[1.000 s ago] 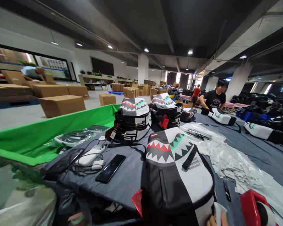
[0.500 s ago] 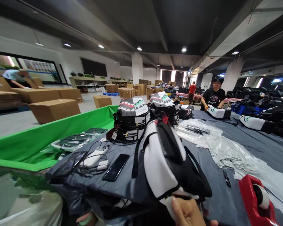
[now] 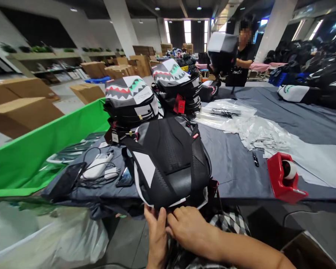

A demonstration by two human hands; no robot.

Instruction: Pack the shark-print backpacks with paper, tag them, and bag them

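A black backpack (image 3: 173, 149) with white and grey trim lies back panel up, straps showing, at the front edge of the dark cloth-covered table (image 3: 232, 175). At its near bottom edge are both hands. My left hand (image 3: 156, 231) has thumb and fingers pressed together by the bag's lower rim; what they pinch is too small to make out. Right beside it, my right hand (image 3: 186, 228) is curled with its fingertips close to the left thumb, and anything between its fingers is hidden. Behind the bag stand stacked shark-mouth backpacks (image 3: 131, 97).
A phone (image 3: 125, 178), a white device with cables (image 3: 96, 166) and a green-lined bin (image 3: 44, 149) are at left. Clear plastic bags (image 3: 257, 130) and a red tape dispenser (image 3: 285, 179) lie right. Across the table, a person (image 3: 242, 56) holds up a backpack (image 3: 222, 52).
The backpack has turned so that its strap side faces up. Both hands now meet at its near edge. The view has shifted, and the person opposite has lifted a backpack.
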